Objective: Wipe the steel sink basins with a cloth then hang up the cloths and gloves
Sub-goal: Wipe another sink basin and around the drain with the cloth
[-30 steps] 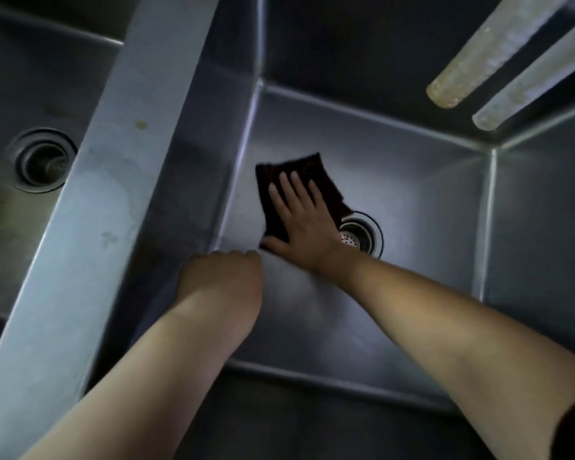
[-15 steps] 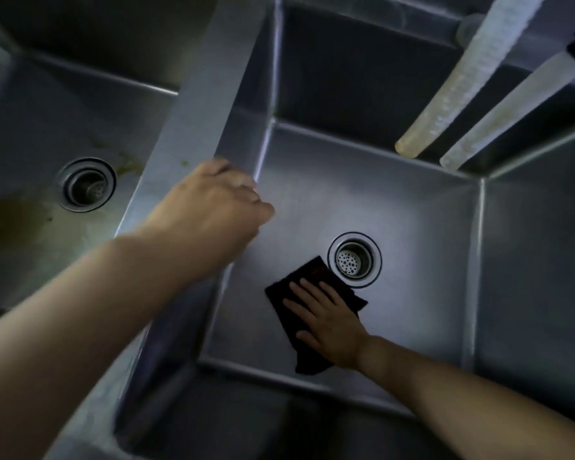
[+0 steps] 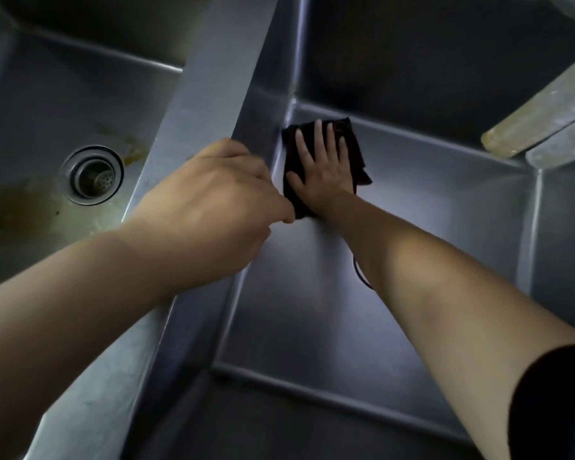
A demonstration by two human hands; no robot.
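Note:
A dark cloth (image 3: 358, 158) lies on the floor of the right steel basin (image 3: 429, 234), in its far left corner. My right hand (image 3: 322, 174) presses flat on the cloth with the fingers spread and straight. My left hand (image 3: 210, 194) rests on the steel divider (image 3: 213, 78) between the two basins, its fingers curled over the divider's right edge. The right basin's drain is mostly hidden under my right forearm. No gloves are in view.
The left basin (image 3: 40, 94) has a round drain (image 3: 93, 174) with brownish stains around it. Two pale hose ends (image 3: 538, 121) hang over the right basin's far right corner. The basin walls are steep on every side.
My right hand slid the cloth from the near side of the drain to the far left corner of the basin. The left hand stays on the divider.

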